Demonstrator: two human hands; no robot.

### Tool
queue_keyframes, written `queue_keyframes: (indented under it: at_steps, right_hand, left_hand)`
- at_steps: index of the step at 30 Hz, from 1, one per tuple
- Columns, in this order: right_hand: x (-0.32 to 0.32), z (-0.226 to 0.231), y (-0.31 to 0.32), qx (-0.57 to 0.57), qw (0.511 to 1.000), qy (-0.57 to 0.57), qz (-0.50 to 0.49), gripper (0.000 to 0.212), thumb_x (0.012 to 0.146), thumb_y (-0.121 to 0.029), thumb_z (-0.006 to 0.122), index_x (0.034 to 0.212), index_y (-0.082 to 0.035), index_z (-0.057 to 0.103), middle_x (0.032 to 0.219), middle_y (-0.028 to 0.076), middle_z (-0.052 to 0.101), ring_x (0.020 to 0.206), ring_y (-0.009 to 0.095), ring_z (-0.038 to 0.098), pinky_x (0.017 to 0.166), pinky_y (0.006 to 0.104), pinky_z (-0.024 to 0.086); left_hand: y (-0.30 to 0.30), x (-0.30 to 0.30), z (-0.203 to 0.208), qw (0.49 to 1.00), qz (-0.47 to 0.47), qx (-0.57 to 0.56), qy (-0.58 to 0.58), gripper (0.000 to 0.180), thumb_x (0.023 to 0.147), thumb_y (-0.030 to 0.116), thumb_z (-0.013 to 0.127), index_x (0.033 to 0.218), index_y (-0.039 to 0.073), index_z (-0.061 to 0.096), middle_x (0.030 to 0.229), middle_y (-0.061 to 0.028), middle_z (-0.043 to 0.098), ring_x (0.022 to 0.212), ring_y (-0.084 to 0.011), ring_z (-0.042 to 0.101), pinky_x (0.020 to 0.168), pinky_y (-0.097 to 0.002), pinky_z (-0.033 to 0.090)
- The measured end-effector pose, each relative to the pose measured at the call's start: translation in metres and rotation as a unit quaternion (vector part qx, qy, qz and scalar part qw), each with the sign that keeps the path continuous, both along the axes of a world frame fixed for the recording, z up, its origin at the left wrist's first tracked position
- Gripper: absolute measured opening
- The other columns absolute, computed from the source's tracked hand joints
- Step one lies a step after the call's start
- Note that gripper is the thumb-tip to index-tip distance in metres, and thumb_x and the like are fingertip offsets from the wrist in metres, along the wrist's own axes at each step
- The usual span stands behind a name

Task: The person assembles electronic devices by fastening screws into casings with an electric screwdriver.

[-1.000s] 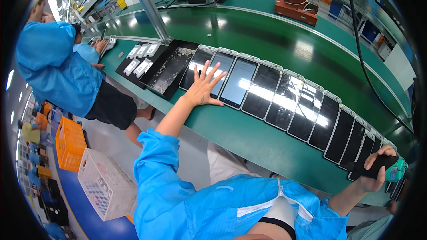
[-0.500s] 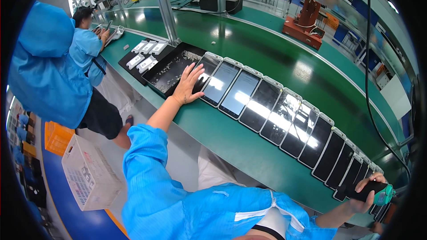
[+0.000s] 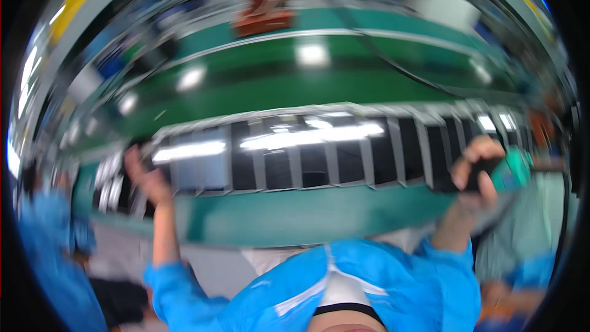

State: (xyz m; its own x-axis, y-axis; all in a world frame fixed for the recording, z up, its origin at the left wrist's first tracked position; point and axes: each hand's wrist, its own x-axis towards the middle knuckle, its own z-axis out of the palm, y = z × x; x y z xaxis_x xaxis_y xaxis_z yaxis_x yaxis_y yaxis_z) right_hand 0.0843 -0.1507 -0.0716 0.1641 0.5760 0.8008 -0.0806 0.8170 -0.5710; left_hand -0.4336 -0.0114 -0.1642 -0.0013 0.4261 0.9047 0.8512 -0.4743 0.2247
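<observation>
A long row of flat black-screened tablets [image 3: 279,160] with pale frames lies overlapping along the green bench, and one near the left end has a lit screen [image 3: 209,169]. My left hand [image 3: 146,178] is at the row's left end, fingers apart with nothing seen in them; motion blurs it, so I cannot tell whether it touches a tablet. At the right part of the row, my right hand [image 3: 479,163] is wrapped round the black part of a black-and-green handheld device [image 3: 515,169]. Its green rounded end points right.
Behind the tablets runs a glossy green surface [image 3: 258,83]. A red-brown stand [image 3: 264,21] is on the far side, and a black cable [image 3: 399,67] hangs at the right. One person in blue [image 3: 55,240] is at the left; another's blue sleeve [image 3: 531,270] shows at lower right.
The head view has swung right, blurring the picture, and the tablet row now runs nearly level across it. My right hand still grips the device; my left hand stays by the row's left end.
</observation>
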Motion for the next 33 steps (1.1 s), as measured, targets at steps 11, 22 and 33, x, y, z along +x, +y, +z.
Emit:
queue_keyframes:
  at_steps: [11,22,33]
  right_hand:
    - [0.14,0.004,-0.068,0.11,0.955,-0.055,-0.268,0.029,0.063,0.003,0.053,0.09,0.01,0.045,0.085,0.02,0.048,0.055,0.014,0.051,0.044,0.019,0.043]
    - [0.218,0.007,-0.067,0.129,0.942,-0.053,-0.304,0.033,0.062,0.004,0.054,0.093,0.005,0.044,0.087,0.016,0.049,0.066,0.011,0.049,0.048,0.0175,0.042]
    - [0.28,0.01,-0.012,0.077,0.946,0.009,-0.313,0.023,0.061,0.008,0.057,0.083,0.007,0.049,0.08,0.014,0.054,0.053,0.011,0.053,0.045,0.02,0.043]
  left_hand:
    - [-0.116,0.368,0.038,0.72,-0.468,0.163,0.486,0.037,0.073,0.032,0.052,0.109,0.019,0.049,0.12,-0.0005,0.043,0.119,-0.0233,0.025,0.096,-0.051,0.016]
    - [-0.11,0.581,-0.044,0.808,-0.364,-0.157,0.436,0.054,0.077,0.039,0.045,0.125,0.02,0.03,0.134,-0.0087,0.015,0.122,-0.0361,0.009,0.09,-0.0618,0.008]
    - [-0.091,0.598,-0.04,0.842,-0.299,-0.205,0.398,0.063,0.071,0.045,0.05,0.125,0.021,0.029,0.132,-0.0094,0.022,0.122,-0.0363,0.013,0.091,-0.0606,0.008]
